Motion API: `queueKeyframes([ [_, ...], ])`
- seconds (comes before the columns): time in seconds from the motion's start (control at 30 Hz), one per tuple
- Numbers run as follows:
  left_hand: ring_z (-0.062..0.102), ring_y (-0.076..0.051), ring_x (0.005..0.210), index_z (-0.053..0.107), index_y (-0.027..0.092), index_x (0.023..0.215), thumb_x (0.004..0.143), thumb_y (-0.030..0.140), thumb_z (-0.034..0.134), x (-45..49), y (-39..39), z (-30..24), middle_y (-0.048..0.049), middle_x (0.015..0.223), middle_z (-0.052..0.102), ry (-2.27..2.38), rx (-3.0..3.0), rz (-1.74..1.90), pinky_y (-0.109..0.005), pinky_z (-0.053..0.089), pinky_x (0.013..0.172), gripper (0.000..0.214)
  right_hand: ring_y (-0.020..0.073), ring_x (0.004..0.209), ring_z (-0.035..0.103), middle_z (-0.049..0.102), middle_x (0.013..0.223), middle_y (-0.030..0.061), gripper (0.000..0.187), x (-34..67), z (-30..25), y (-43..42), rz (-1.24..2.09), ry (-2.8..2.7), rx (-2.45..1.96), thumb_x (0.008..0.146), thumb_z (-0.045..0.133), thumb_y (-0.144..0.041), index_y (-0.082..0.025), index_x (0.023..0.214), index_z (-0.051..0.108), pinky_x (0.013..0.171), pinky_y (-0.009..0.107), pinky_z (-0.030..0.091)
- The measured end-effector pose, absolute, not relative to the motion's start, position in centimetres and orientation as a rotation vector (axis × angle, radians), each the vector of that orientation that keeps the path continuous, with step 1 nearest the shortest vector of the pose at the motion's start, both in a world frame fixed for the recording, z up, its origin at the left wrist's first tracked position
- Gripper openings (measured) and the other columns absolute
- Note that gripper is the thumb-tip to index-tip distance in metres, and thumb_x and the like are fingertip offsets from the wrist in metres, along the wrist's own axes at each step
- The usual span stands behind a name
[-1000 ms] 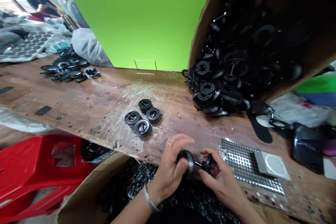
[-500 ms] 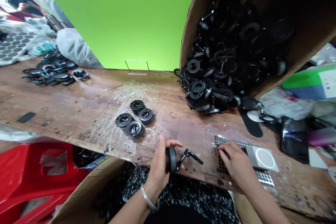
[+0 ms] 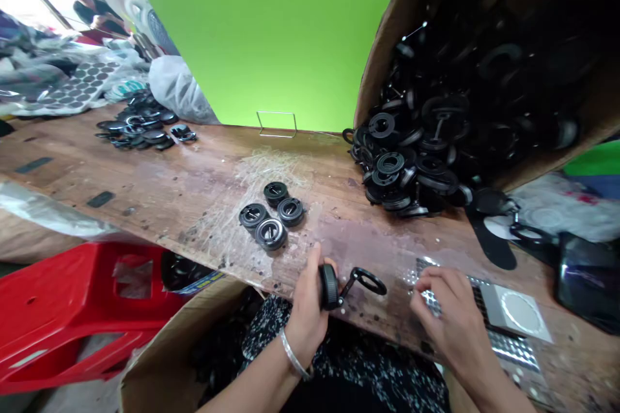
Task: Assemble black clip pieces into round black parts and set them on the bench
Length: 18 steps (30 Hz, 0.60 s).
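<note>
My left hand [image 3: 306, 306] is closed around a black round part [image 3: 329, 286] with a hinged ring arm [image 3: 367, 280] sticking out to the right, held at the near edge of the wooden bench [image 3: 184, 187]. My right hand [image 3: 448, 316] rests with bent fingertips on a shiny perforated sheet [image 3: 504, 339] at the bench's front right; whether it pinches anything is hidden. A small cluster of similar black round parts [image 3: 271, 216] lies on the bench ahead of my left hand.
A tipped cardboard box [image 3: 489, 58] at the right spills many black parts [image 3: 402, 168]. More black parts [image 3: 140, 129] and plastic bags lie at the far left. A red plastic stool [image 3: 72, 310] and an open cardboard box [image 3: 188, 355] sit below the bench. A green wall stands behind.
My right hand let go of the black part and moved right onto the perforated sheet. The left hand kept the part, whose ring arm now hangs open.
</note>
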<state>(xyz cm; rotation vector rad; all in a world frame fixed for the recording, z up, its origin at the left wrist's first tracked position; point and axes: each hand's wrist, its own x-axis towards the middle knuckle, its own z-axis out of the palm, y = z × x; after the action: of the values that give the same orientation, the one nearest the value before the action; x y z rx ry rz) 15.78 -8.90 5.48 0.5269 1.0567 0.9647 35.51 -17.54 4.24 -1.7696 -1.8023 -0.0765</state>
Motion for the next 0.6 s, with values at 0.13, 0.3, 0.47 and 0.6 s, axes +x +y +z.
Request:
queueKeyframes([
  [0.13,0.04,-0.01,0.048,0.049,0.018,0.056,0.081,0.063,0.055,16.1,-9.1,5.5,0.003,0.051,0.045,1.101,0.614,0.991,-0.022,0.034,0.048,0.051,0.0266,0.109,0.047,0.053,0.105,0.0086,0.013,30.0,7.2,-17.1,-0.017,-1.814,-1.486,0.081,0.056,-0.009,-0.021,0.083,0.053,0.093,0.047,0.039],
  [0.3,0.041,-0.011,0.051,0.049,0.019,0.058,0.084,0.063,0.05,16.2,-9.4,5.4,0.0031,0.053,0.045,1.098,0.69,0.978,-0.023,0.037,0.053,0.051,0.0253,0.106,0.049,0.054,0.101,0.0072,0.019,26.5,7.7,-15.5,0.036,-1.787,-1.46,0.077,0.052,-0.001,-0.02,0.08,0.053,0.094,0.05,0.039],
  [0.47,0.043,-0.011,0.053,0.051,0.018,0.058,0.081,0.062,0.056,16.0,-9.5,4.9,0.0032,0.055,0.047,1.118,0.632,1.01,-0.022,0.038,0.054,0.05,0.0262,0.11,0.05,0.057,0.103,0.009,0.019,26.8,7.5,-15.5,0.066,-1.905,-1.446,0.079,0.05,-0.001,-0.019,0.085,0.056,0.098,0.053,0.04],
  [0.6,0.039,-0.009,0.049,0.05,0.019,0.061,0.08,0.062,0.057,15.7,-8.9,4.7,0.0051,0.052,0.044,1.113,0.502,1.038,-0.022,0.036,0.05,0.048,0.0303,0.13,0.04,0.054,0.128,0.0139,0.037,26.6,6.5,-16.8,-0.041,-2.094,-1.388,0.082,0.048,-0.002,-0.016,0.115,0.058,0.105,0.054,0.036],
])
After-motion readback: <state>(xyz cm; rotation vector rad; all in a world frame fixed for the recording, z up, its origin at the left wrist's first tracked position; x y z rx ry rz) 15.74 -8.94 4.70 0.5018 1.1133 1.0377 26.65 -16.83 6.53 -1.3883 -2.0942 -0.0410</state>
